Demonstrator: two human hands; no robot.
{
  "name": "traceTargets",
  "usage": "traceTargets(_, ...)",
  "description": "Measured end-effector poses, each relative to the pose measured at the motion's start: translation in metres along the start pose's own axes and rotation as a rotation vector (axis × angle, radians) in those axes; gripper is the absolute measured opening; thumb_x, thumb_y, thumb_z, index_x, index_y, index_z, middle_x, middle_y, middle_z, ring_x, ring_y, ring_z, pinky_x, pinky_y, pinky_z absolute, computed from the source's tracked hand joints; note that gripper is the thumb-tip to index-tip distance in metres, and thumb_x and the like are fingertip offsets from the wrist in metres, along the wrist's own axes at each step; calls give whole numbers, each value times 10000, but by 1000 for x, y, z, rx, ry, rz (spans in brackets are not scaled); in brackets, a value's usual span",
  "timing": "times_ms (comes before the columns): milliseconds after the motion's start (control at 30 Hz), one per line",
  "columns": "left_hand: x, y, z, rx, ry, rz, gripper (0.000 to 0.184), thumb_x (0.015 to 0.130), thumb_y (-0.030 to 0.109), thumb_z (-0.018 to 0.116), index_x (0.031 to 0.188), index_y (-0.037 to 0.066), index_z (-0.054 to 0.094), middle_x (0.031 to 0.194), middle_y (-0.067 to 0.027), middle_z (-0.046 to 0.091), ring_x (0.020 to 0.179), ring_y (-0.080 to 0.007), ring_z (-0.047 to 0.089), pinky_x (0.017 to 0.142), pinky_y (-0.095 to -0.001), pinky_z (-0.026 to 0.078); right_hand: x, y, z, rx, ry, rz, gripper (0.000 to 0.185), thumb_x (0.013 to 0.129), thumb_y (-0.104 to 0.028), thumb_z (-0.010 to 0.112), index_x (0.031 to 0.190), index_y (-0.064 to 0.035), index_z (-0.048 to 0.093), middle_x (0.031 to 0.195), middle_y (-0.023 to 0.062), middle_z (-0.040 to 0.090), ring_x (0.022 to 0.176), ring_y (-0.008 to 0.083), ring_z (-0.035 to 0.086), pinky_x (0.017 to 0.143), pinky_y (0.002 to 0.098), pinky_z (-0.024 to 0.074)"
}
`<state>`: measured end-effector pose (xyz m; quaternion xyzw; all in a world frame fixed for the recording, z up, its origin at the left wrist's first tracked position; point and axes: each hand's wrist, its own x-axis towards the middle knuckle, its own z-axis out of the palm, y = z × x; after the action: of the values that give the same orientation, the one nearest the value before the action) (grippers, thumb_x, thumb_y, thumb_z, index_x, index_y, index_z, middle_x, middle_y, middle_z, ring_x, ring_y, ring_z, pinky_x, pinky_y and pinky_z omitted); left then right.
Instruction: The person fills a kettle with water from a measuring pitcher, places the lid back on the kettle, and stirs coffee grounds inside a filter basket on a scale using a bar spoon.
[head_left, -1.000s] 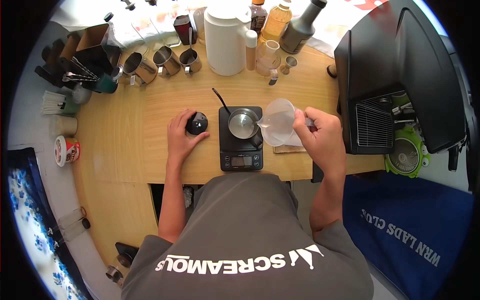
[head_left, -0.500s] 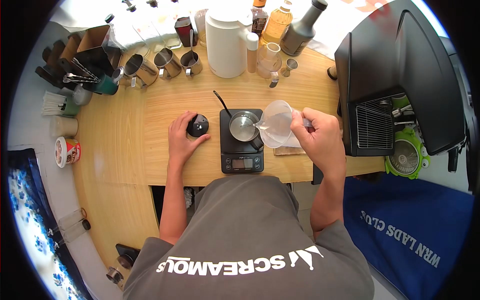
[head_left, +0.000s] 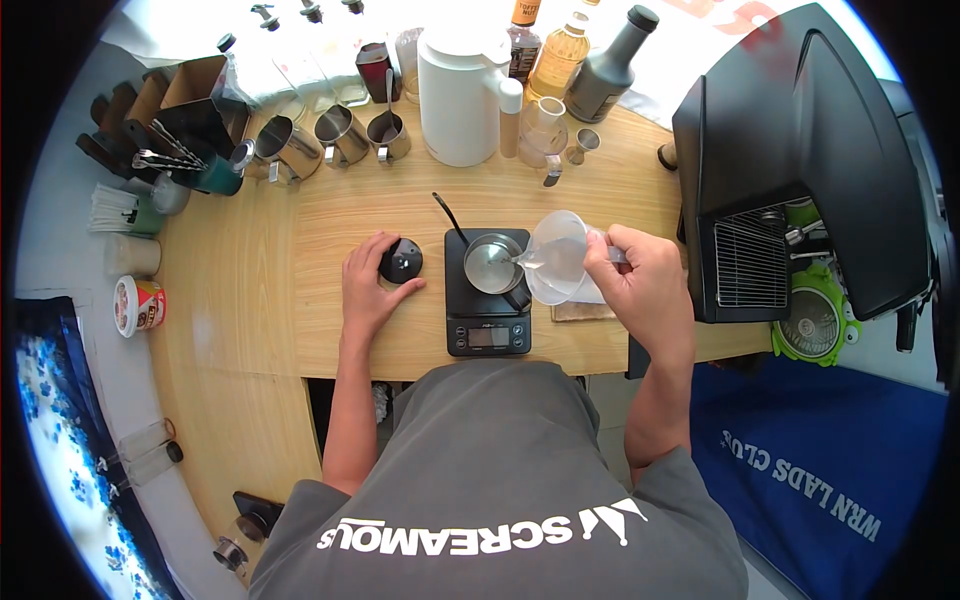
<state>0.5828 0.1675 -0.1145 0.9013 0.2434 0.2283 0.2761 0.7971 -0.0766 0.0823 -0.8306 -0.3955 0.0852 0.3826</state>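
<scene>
Right of the digital scale (head_left: 487, 317), the right hand (head_left: 640, 270) clasps a tilted measuring jug (head_left: 556, 262), fingers wrapped tight, beside the scale-borne gooseneck kettle (head_left: 491, 265); left, the left hand (head_left: 372, 288) curves wide-fingered around a black lid (head_left: 404, 262).

Right hand (head_left: 640, 272) curled into a grip — forearm (head_left: 664, 385) forward; left hand (head_left: 370, 290) cupped — thumb (head_left: 408, 289) spread.
</scene>
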Motion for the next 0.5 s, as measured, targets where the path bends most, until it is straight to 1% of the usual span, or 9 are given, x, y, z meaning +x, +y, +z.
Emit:
traceTargets(233, 0, 2, 0, 11, 7, -1, 737, 648, 339, 919, 1278, 104, 617, 1328, -84, 621, 1309, -291, 530, 1096, -441, 368, 1, -2, -3, -28, -9, -15, 376, 943, -196, 655, 684, 57, 554, 545, 144, 499, 470, 153, 423, 467, 344, 360)
traceTargets(500, -1, -1, 0, 11, 7, 6, 745, 647, 347, 919, 1285, 109, 616, 1330, -83, 620, 1309, -289, 530, 1097, -443, 365, 3, -3, -5, -42, -20, -26, 377, 944, -202, 658, 692, 63, 565, 554, 140, 526, 478, 144, 443, 471, 332, 374)
